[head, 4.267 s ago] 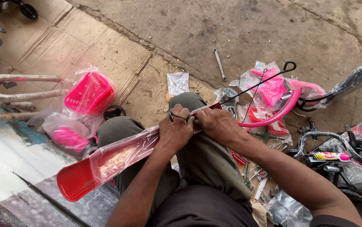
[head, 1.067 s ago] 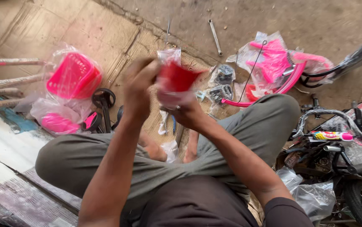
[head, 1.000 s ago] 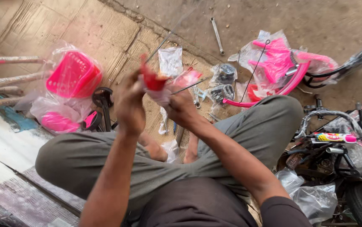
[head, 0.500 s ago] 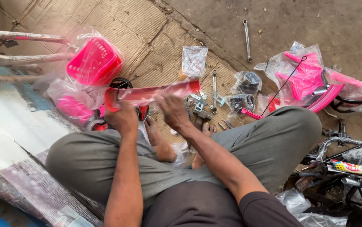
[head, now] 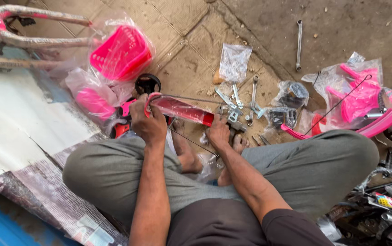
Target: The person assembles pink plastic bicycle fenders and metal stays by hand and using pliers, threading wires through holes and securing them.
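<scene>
Sitting cross-legged on the stone floor (head: 191,27), a person clenched the left hand (head: 148,122) around one end of a single long red mudguard wrapped in clear plastic (head: 182,110), while the right hand (head: 218,133) gripped its other end, above the feet. Two bagged pink plastic parts (head: 121,52) lay left; one clear packet (head: 234,61) lay beyond.

Red mudguard (head: 182,110) ends were covered by left hand (head: 148,123) and right hand (head: 219,133). Bicycle frame (head: 32,27) was cut off at left edge. Bagged small parts (head: 234,61) could not be identified.
</scene>
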